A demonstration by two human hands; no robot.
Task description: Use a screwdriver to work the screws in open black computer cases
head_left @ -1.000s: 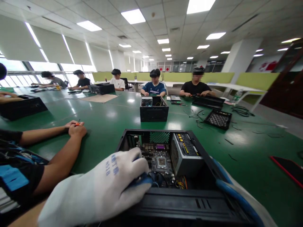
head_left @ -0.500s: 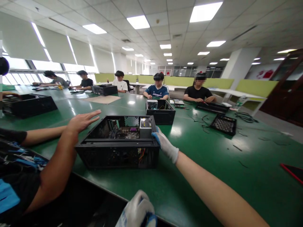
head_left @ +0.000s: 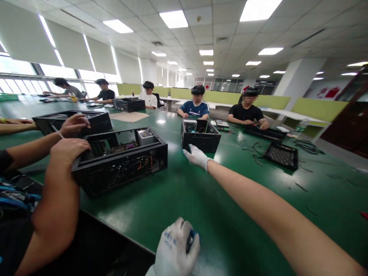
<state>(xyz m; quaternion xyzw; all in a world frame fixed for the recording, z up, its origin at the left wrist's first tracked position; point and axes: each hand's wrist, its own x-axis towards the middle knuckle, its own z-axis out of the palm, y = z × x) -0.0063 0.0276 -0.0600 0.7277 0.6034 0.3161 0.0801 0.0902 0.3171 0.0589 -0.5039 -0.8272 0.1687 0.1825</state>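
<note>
An open black computer case [head_left: 120,170] stands on the green table [head_left: 138,214] left of the middle, with a silver box and a circuit board inside. My right hand [head_left: 197,158], in a white and blue glove, reaches forward with its fingers apart, holding nothing. Its fingertips are at the lower front of a second open black case [head_left: 201,138]; whether they touch it I cannot tell. Near the table's front edge, my left hand [head_left: 177,245], also gloved, is curled around something small and dark that I cannot make out.
A person's bare hand [head_left: 70,148] rests at the near case's left corner, another hand just behind it. A third case [head_left: 99,122] stands beyond. At the right lie a black tray-like part [head_left: 281,155], cables [head_left: 309,146] and loose wires. Several people sit across the table.
The near case has shifted left and turned, and my right hand is off it, closer to the second case. My left hand has risen further into view. The neighbour's hand is now at the case's corner.
</note>
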